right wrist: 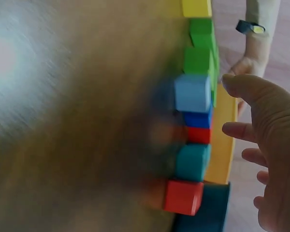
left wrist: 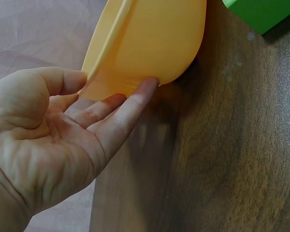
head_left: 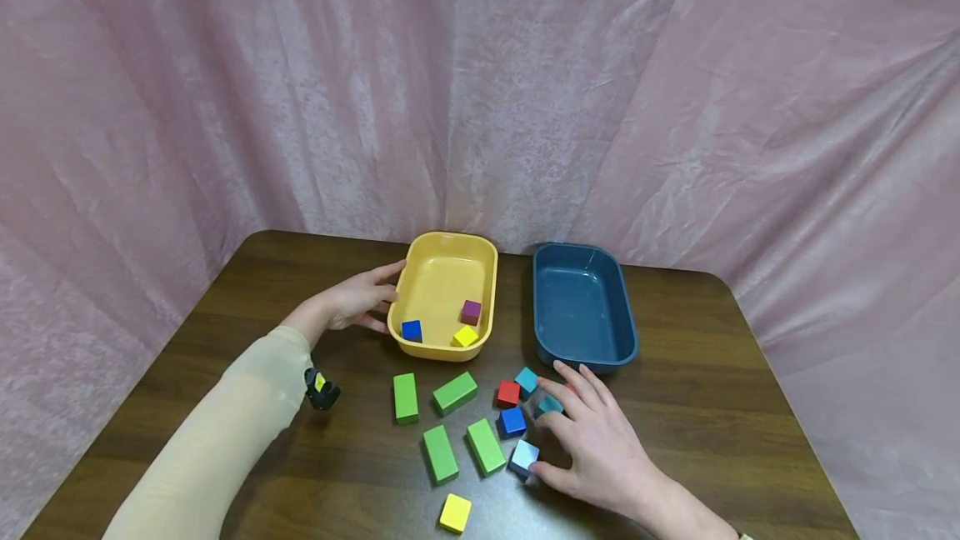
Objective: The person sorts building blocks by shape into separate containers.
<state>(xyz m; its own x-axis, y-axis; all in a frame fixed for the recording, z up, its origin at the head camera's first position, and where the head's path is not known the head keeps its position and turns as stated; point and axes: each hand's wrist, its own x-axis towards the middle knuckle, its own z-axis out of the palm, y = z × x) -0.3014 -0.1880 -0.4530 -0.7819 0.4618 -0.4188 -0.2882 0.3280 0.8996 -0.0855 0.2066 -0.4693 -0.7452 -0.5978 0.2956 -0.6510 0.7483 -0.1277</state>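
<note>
At the left side of a yellow tray [head_left: 442, 283], my left hand [head_left: 356, 298] touches the outer wall with its fingers fairly straight and the thumb near the rim. Inside that tray lie a blue cube [head_left: 411, 331], a purple cube [head_left: 471, 312] and a yellow cube [head_left: 465, 336]. My right hand [head_left: 603, 444] hovers with spread fingers over a group of cubes. Its thumb is nearest a light blue cube [head_left: 524, 457], and a gap shows between them in the right wrist view. A teal cube [head_left: 550, 405] and a red cube [right wrist: 182, 197] are partly hidden under its fingers in the head view.
A dark blue tray [head_left: 581, 307] stands at the back right. Several green blocks [head_left: 406, 397] lie before the yellow tray, with a red cube [head_left: 507, 393], a teal cube [head_left: 527, 381] and a blue cube [head_left: 512, 422] beside them. Another yellow cube [head_left: 455, 513] sits nearer the front.
</note>
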